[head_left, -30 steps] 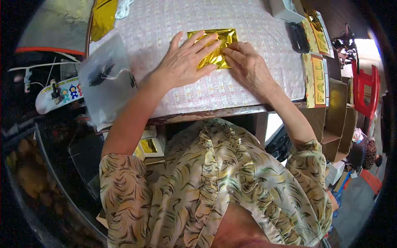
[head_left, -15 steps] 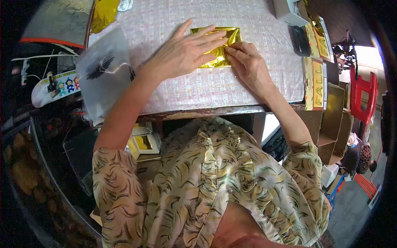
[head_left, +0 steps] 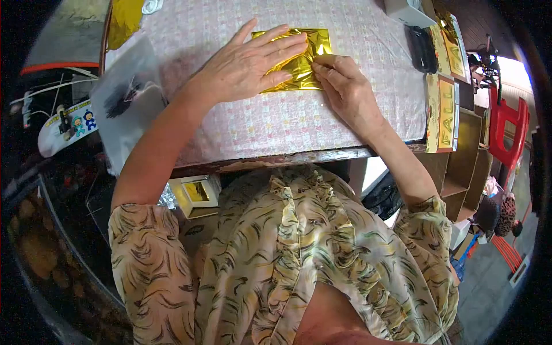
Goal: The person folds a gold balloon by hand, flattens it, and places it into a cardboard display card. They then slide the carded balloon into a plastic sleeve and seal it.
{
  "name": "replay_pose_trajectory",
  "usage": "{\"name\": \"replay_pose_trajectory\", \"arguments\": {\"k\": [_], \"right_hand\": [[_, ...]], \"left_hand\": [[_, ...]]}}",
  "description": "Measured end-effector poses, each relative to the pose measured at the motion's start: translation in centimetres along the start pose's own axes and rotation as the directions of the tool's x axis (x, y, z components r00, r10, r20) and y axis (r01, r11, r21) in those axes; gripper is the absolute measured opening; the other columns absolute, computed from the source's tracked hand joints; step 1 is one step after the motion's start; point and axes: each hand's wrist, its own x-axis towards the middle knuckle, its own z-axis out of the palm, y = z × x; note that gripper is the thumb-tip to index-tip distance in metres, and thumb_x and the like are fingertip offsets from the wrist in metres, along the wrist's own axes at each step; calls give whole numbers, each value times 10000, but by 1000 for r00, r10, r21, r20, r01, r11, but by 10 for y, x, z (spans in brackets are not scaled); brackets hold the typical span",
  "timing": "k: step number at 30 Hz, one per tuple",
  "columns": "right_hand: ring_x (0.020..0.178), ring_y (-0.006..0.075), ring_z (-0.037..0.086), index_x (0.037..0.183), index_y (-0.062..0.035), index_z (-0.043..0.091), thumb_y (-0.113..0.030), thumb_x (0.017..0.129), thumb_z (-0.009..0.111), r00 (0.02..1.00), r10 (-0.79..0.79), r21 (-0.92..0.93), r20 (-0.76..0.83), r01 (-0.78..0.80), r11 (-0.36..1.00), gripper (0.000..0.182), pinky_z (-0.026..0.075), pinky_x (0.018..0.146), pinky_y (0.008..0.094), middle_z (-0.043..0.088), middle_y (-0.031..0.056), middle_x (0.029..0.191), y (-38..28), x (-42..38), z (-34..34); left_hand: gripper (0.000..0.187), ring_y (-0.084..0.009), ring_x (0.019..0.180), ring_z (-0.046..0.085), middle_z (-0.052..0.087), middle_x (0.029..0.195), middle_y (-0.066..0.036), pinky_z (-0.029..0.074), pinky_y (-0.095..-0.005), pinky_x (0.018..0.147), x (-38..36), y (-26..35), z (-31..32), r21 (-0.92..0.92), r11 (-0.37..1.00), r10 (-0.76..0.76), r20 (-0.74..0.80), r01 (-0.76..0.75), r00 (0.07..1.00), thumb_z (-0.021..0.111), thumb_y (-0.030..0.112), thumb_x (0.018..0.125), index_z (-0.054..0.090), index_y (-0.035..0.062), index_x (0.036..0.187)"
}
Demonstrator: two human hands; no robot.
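A shiny gold foil sheet point(head_left: 319, 41) lies on the cloth-covered table, creased and reflecting light. My left hand point(head_left: 244, 66) rests flat across its left part, fingers stretched out and thumb apart, hiding much of the foil. At the right side of the sheet, my right hand point(head_left: 348, 86) is closed, with thumb and fingertips pinched at the foil's edge. Exactly how much foil sits between those fingertips is hard to see.
A clear plastic bag point(head_left: 129, 95) with dark strands lies left. Gold material point(head_left: 125, 23) sits at the upper left corner. Boxes marked FALL point(head_left: 446, 115), a black object point(head_left: 421, 50) and a white box point(head_left: 409, 12) line the right edge. A red chair point(head_left: 509, 126) stands beyond.
The view has shifted a little, so the table edge sits slightly differently. Both hands keep nearly the same place on the gold foil, the left one flat and the right one pinching.
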Motion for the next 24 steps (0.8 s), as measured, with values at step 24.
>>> {"name": "replay_pose_trajectory", "arguments": {"k": [24], "right_hand": [[1036,363,629,1132,90,653,-3,786,711,983,-136,-165,123,155,974,363,543,936,414,631,208,1158,-27,-3,2]], "left_hand": [[437,-263,1529,333,439,1605,-59,171,-656,1240,-8,30,-43,-8,1000,24,-112,-25,993,716,331,913,665,120,1292]]}}
